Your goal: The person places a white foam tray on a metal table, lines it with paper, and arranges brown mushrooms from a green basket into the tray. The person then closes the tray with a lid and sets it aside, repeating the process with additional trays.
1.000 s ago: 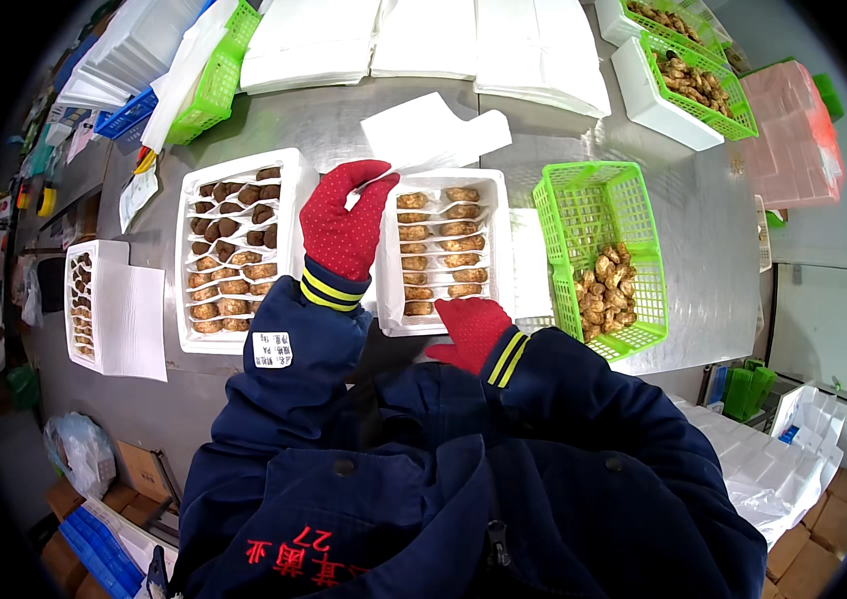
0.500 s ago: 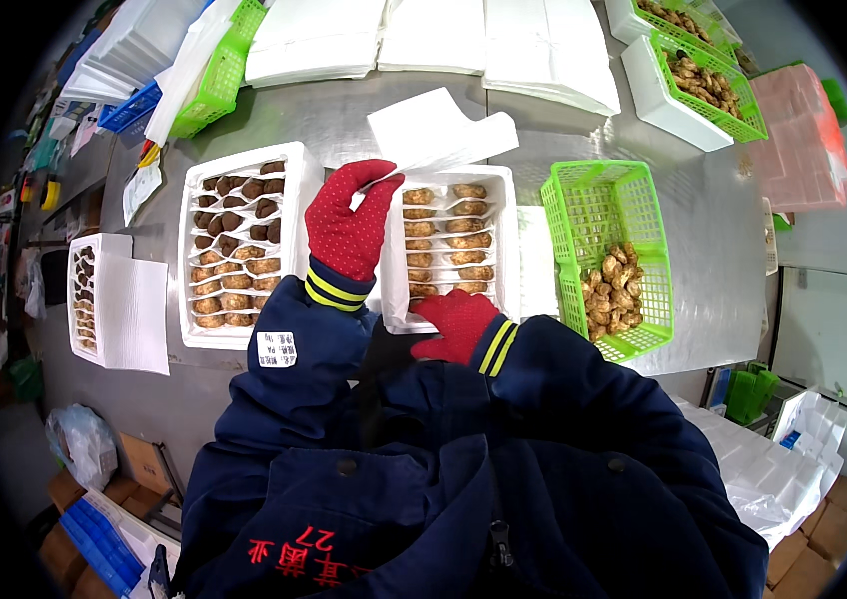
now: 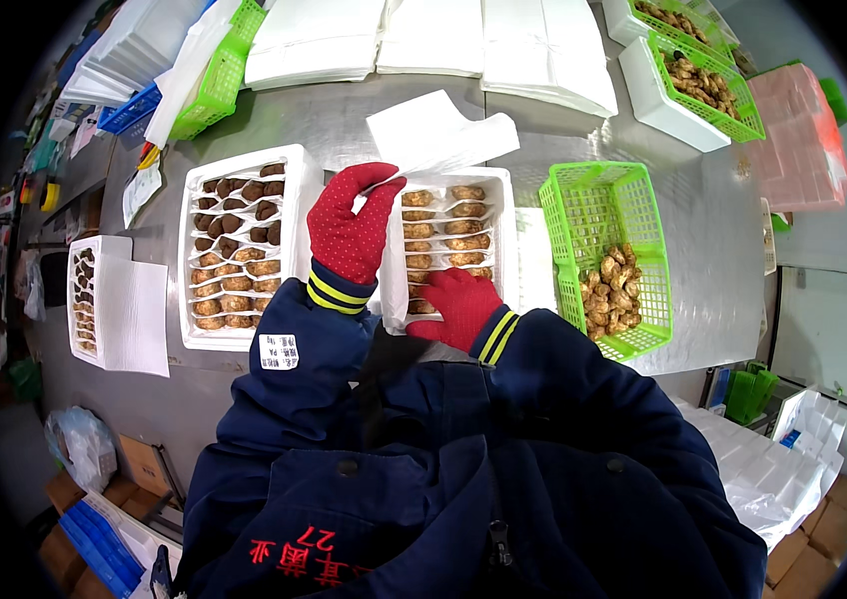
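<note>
Mushrooms [image 3: 467,227], tan and plump, lie in two columns inside a white box [image 3: 508,215] near the middle of my view, with folds of white liner [image 3: 439,217] running between the rows. Reading the clock from that box, twelve being the far side of the metal desk [image 3: 713,240], I have the left hand [image 3: 349,230] at ten o'clock, gloved in red with pale dots. Its grip is narrow, thumb and forefinger tips close together by the box's far corner at eleven; I cannot tell whether liner is pinched between them. I have the right hand [image 3: 465,307], in a matching glove, at six o'clock, reaching over the near wall with its fingers over the nearest rows. I cannot tell from here whether that grip holds a mushroom.

At three o'clock I see a white sheet [image 3: 536,260] just beside the box, then a green basket [image 3: 608,205] with loose mushrooms [image 3: 611,290] heaped in its near part. At nine, beyond the left hand, a second box [image 3: 296,200] carries dark pieces [image 3: 267,211] in its far rows and tan ones in its near rows. Farther out at twelve lie stacks of white sheets [image 3: 428,40].
</note>
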`<state>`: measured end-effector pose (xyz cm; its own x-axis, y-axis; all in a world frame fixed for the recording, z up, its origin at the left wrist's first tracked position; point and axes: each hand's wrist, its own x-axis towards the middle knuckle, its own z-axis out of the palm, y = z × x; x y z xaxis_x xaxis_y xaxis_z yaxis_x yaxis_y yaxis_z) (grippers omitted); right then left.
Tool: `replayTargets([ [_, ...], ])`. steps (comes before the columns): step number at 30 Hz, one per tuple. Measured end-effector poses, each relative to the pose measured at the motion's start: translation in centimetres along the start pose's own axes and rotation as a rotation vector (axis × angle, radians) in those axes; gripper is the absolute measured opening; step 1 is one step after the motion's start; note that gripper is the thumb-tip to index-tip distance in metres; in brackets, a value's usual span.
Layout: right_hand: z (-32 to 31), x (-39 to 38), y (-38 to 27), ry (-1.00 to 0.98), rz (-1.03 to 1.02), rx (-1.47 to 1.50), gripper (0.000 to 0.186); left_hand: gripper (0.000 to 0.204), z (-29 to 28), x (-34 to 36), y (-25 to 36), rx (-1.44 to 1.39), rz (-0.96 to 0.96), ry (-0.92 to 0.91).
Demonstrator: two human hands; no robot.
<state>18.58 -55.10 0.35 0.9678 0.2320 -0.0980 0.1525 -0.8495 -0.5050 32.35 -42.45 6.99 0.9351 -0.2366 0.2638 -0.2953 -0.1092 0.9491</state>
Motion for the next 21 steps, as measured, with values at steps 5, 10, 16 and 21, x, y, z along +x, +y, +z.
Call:
replayTargets([
  [5, -0.4, 0.1, 0.1, -0.003, -0.022, 0.032, 0.056, 0.017, 0.2, -0.1, 0.2, 0.033, 0.008, -0.012],
  [10, -1.0, 1.8, -0.1, 0.033, -0.021, 0.002, 0.057, 0.017, 0.3, -0.2, 0.6, 0.023, -0.029, -0.039],
  [16, -0.6, 1.9, 0.3, 0.068, -0.041, 0.041, 0.054, 0.017, 0.3, -0.5, 0.3, 0.001, -0.036, -0.036],
  [21, -0.5, 2.9, 1.2, 0.177, -0.006, -0.075, 0.057, 0.016, 0.5, -0.6, 0.7, -0.02, -0.061, -0.029],
])
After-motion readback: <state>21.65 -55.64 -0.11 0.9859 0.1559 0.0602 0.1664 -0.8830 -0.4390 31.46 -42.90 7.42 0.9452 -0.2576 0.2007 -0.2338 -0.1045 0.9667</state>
